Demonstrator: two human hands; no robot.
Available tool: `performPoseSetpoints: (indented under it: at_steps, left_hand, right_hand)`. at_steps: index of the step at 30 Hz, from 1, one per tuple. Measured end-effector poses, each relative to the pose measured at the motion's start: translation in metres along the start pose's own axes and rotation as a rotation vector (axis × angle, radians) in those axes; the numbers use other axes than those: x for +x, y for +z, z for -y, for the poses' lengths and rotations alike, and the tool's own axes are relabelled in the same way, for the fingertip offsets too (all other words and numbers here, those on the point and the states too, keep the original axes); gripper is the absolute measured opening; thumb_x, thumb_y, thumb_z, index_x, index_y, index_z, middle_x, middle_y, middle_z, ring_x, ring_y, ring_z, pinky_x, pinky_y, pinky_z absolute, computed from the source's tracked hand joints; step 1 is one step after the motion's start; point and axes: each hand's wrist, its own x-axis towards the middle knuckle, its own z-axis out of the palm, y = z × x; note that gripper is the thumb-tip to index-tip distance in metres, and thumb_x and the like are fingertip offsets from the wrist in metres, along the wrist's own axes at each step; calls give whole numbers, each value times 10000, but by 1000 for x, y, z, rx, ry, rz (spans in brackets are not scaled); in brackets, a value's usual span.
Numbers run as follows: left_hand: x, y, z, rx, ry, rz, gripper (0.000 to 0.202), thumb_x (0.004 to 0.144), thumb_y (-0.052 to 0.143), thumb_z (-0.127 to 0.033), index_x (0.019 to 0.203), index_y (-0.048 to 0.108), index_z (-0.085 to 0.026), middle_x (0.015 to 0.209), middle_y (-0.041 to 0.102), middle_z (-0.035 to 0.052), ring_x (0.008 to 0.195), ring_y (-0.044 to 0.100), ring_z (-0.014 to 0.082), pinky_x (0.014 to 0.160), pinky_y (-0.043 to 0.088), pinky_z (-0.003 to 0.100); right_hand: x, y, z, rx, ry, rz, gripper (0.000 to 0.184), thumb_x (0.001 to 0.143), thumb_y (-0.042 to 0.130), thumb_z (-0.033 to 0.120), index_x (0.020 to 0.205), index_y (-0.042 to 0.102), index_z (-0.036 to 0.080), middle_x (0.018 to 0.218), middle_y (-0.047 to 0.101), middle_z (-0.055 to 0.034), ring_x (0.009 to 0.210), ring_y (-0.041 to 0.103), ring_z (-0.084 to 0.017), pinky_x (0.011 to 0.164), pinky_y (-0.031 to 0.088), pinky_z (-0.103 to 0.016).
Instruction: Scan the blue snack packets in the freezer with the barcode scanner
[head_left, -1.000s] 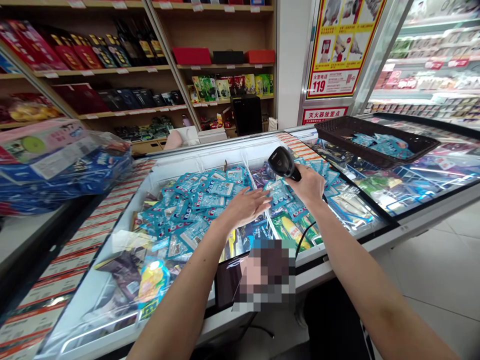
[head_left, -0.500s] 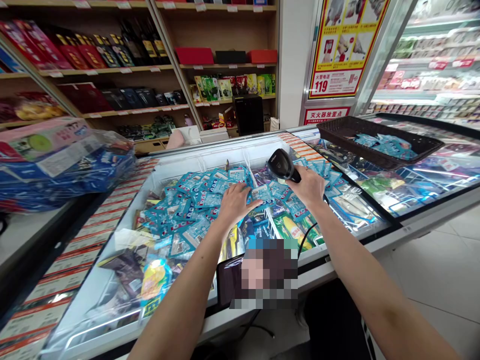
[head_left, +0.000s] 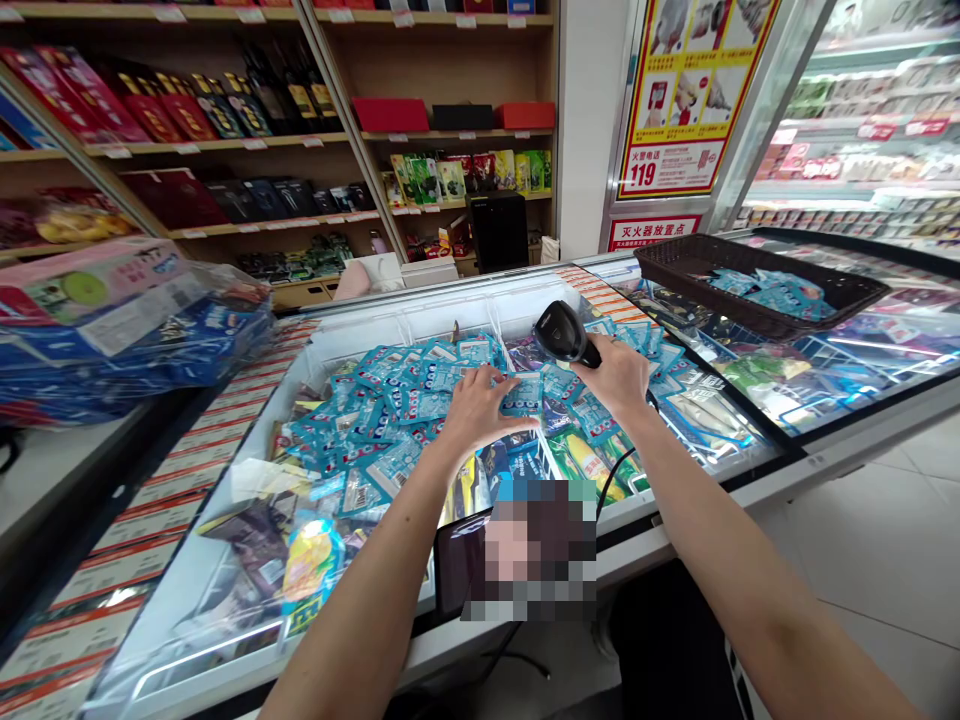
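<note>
My right hand (head_left: 616, 375) is wrapped round the handle of a black barcode scanner (head_left: 564, 332), whose head points up and left above the glass-topped freezer (head_left: 360, 318). My left hand (head_left: 477, 405) is over the spread of small blue packets (head_left: 405, 385). Its thumb stretches to the right, well apart from the fingers, and the fingertips reach the edge of one blue packet (head_left: 523, 394). No firm grip on that packet shows. More blue packets (head_left: 596, 410) lie below the scanner. The scanner's black cable (head_left: 611, 475) hangs down from my right hand.
A brown basket (head_left: 682, 275) with blue packets stands on the glass at the right. Plastic-wrapped boxes (head_left: 127, 320) are at the left. A dark-screened device (head_left: 459, 565), partly pixelated, rests at the near edge. Stocked shelves (head_left: 225, 140) line the back.
My left hand has shifted slightly right, its thumb now farther from the fingers, and the packet at its fingertips has turned a little. My right hand and the scanner have barely moved.
</note>
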Motion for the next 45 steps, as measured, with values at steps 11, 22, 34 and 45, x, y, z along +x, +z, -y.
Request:
performPoseSetpoints:
  at_steps: [11,22,34,45]
  left_hand:
    - [1,-9,0,81,1,-92,476,916,265,-496,1123,604,-234,902,602,88,892,559,212,696,391,301]
    - [2,-13,24,-968,-494,-413,385,838,452,-521,825,611,-171,701,657,39,592,617,159,523,476,272]
    - [3,-1,37,-1006,-451,-605,357,761,595,-354,1081,506,-225,767,470,-18,697,554,106,676,570,301]
    - [7,6,40,-1051,-469,-556,406,767,574,-306,1134,429,-212,950,587,41,798,618,146,702,575,328]
  right_hand:
    - [0,0,0,1,-2,-8,386,748,584,424,1076,620,224,842,672,-63,802,609,-240,627,388,-293]
    - [-1,1,0,3,-18,-7,378,758,572,414,1081,613,222,870,672,-66,802,610,-238,639,400,-301]
    - [-4,2,3,70,-208,86,358,768,579,420,1058,623,215,914,678,-57,868,603,-219,704,394,-279]
    - [-7,3,3,125,-417,141,357,766,586,389,1087,614,237,926,680,-30,848,607,-183,678,385,-252]
